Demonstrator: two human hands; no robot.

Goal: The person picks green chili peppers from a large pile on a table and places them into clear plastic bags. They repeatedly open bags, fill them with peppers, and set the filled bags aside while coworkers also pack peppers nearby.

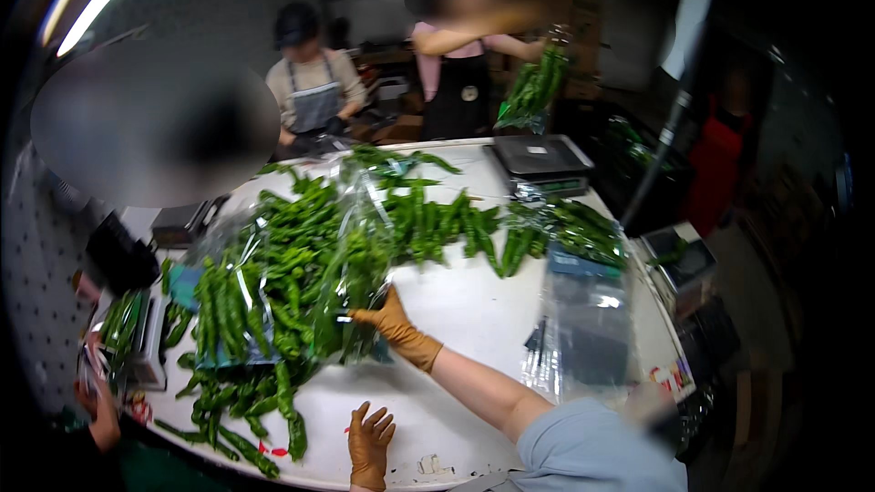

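Note:
My right hand (400, 328), in a tan rubber glove, grips the right side of a clear plastic bag (355, 266) filled with green peppers, standing over the pile. Near the front edge of the white table (465, 301), my left hand (370, 444), gloved alike, is raised with its fingers apart and holds nothing. The heap of long green peppers (301, 219) spreads to the left and back. Another filled bag (232, 314) lies left of the gripped one. Loose peppers (253, 403) lie left of my left hand.
Flat clear bags (588, 328) lie at the right, below bagged peppers (588, 225). A scale (543, 157) stands at the back, another (680, 256) at the right. Co-workers stand beyond the table; one holds a bag of peppers (536, 85). Another person's hand (102, 410) is at the left edge.

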